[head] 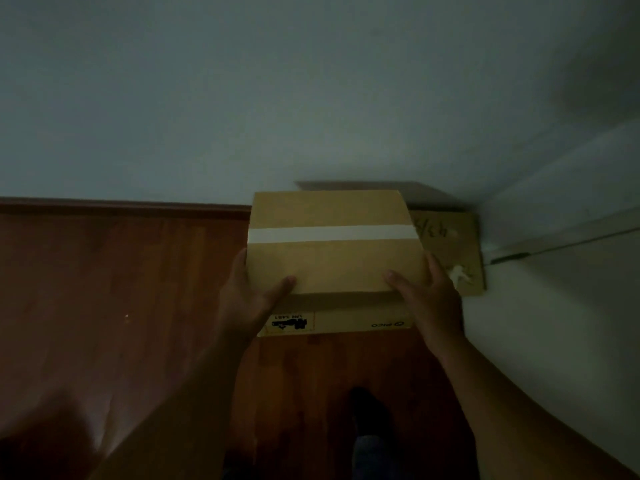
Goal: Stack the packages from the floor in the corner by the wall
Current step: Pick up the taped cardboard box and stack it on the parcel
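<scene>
Against the far wall [311,98], where it meets the side wall on the right, the wooden floor [104,289] carries a flat box [450,251] with scrawled writing, tucked into the corner. Over and just left of it sits a printed box [346,322], and above that the top box [332,244], plain brown with one white tape strip along its long left-right axis. The left hand [252,299] and right hand [429,299] clasp its near corners, one each side, thumbs on top; whether it has landed I cannot tell.

Reddish wooden floor [104,289], cardboard boxes [450,251] on it in the wall corner.
</scene>
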The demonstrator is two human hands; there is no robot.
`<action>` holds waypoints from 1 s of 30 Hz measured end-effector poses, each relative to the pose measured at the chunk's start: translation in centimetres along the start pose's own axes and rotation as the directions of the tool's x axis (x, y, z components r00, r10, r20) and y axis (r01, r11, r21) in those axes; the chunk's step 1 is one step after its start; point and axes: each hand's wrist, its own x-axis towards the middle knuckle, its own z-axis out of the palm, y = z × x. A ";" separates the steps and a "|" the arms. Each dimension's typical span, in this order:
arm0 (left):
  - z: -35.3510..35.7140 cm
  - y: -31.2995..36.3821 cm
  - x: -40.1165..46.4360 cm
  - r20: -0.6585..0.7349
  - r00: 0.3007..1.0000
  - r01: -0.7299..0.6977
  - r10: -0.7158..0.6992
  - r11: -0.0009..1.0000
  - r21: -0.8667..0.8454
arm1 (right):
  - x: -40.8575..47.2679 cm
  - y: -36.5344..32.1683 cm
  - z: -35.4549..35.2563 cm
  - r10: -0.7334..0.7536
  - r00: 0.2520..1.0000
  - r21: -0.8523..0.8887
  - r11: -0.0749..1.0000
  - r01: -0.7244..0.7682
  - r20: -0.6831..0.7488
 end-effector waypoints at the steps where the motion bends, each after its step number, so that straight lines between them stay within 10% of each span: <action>1: 1.3 0.8 0.0 0.013 1.000 -0.014 0.014 1.000 0.006 | 0.4 0.5 -1.5 0.003 1.000 0.013 1.000 -0.003 -0.007; 20: 20.5 4.3 1.3 0.244 0.967 -0.148 0.073 0.941 0.304 | 10.6 13.3 -13.0 0.138 0.988 -0.031 0.990 -0.140 -0.066; 24: 22.5 5.3 1.5 0.390 0.886 -0.383 0.252 0.871 0.307 | 13.0 13.6 -13.4 0.089 0.992 -0.062 0.994 -0.095 -0.095; 30: 25.6 4.3 2.7 0.477 0.873 -0.397 0.102 0.716 0.574 | 14.4 13.8 -13.5 -0.030 0.998 -0.400 0.916 0.009 -0.046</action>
